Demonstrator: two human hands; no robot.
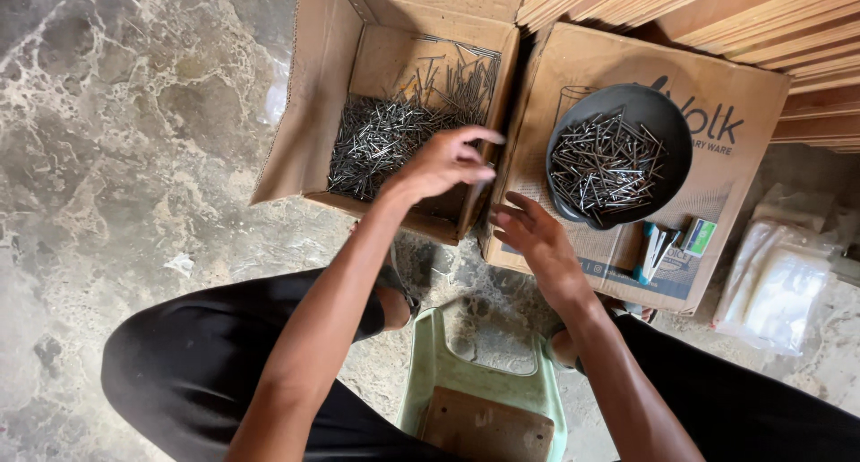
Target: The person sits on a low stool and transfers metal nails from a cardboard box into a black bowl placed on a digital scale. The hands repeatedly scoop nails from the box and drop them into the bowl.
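Steel nails point(394, 126) heap in the open cardboard box point(309, 86), and the left hand point(443, 162) hovers over its near corner, fingers loosely curled, grasping nothing visible. Right of that box, the right hand point(533, 238) rests released on a closed carton point(735, 95) beside the dark bowl point(658, 104) of nails.

1. Wooden planks point(717, 14) are stacked far right.
2. Clear plastic bags point(778, 287) lie on the marble floor point(107, 158) at right.
3. A green plastic stool point(484, 386) sits near, centre.
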